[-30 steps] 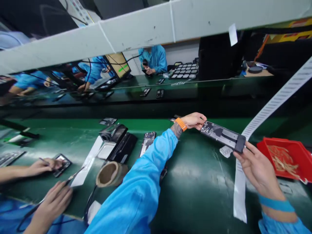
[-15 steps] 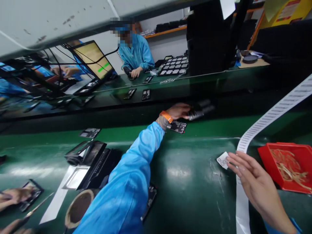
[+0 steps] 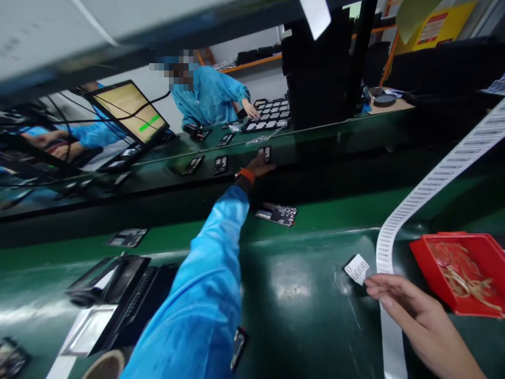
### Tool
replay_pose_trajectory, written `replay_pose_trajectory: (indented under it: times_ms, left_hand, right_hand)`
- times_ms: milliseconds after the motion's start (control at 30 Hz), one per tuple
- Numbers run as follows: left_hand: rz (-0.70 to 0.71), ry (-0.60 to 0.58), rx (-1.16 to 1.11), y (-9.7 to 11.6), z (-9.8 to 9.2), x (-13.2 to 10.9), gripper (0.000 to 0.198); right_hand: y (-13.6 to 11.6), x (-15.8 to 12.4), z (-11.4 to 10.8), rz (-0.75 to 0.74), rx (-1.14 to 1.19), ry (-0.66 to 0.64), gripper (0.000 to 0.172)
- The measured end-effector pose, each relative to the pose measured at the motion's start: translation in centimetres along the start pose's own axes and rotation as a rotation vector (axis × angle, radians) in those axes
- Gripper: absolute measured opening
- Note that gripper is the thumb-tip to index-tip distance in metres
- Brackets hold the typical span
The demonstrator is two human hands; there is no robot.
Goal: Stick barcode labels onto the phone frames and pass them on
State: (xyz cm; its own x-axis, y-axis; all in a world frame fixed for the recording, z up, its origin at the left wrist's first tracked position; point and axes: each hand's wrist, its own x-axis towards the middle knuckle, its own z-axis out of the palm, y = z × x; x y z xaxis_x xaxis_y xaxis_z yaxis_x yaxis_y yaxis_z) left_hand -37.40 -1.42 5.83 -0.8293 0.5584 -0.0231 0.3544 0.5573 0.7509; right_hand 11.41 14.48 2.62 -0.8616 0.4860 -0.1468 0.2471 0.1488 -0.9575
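Observation:
My left arm, in a blue sleeve with an orange wristband, stretches far forward. My left hand [image 3: 259, 167] has its fingers at an opened phone [image 3: 265, 153] on the dark raised strip; the fingertips are partly hidden. Below the wrist, another opened phone [image 3: 276, 214] with its circuit board bare lies on the green table. My right hand [image 3: 406, 305] is open over a long label strip [image 3: 410, 210], thumb apart from the fingers. Its fingertips are at the corner of a small white printed square [image 3: 357, 269], which has a dark edge beneath it.
A red bin [image 3: 437, 279] of tan bands stands at the right. Left of my sleeve are a black fixture [image 3: 130, 300] and a round container [image 3: 105, 366]. Several opened phones lie about, one [image 3: 238, 348] beside my sleeve. Across the strip, a person in blue [image 3: 213, 97] reaches to a tray [image 3: 270, 111].
My left hand has moved forward and left, taking the dark phone onto the raised strip. My right hand has shifted slightly down. The person opposite has reached to the tray.

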Motion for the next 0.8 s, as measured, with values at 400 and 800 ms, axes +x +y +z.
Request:
replay_pose_trajectory:
  times_ms: [400, 800]
  left_hand:
    - [0.268, -0.379, 0.788, 6.1, 4.8, -13.7, 0.076]
    - [0.199, -0.575, -0.662, 16.2, 19.4, -28.1, 0.081]
  right_hand:
    - [1.0, 1.4, 1.7, -0.126, 0.138, -0.014, 0.042]
    - [0.6, 2.6, 0.5, -0.318, 0.354, 0.410, 0.039]
